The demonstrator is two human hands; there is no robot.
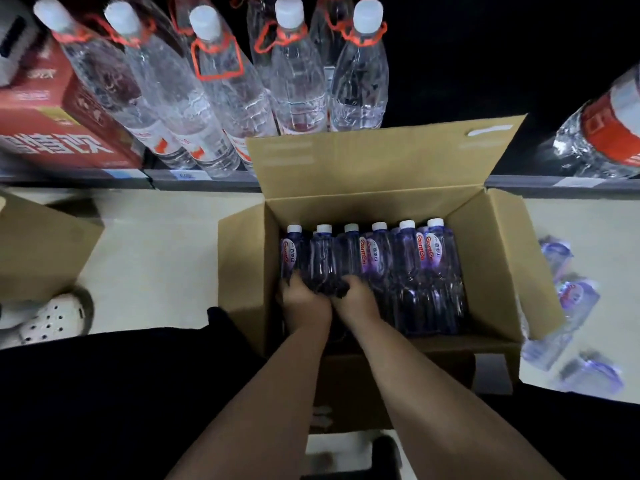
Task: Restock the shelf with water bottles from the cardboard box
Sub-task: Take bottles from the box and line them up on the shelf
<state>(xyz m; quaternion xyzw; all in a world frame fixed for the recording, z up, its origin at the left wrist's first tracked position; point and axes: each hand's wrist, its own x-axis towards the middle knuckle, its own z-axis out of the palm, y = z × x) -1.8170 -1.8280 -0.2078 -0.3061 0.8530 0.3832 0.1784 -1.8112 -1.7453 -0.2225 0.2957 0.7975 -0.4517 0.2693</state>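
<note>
Down at the left end of the cardboard box [485,258], your left hand [304,301] and right hand [358,297] sit side by side, fingers curled round the bases of the water bottles [325,254], whose caps point away toward the shelf [207,183].

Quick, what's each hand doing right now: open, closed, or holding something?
Left hand: grips the purple bottles at the left end of the cardboard box.
Right hand: grips the same cluster, right beside it.
</note>
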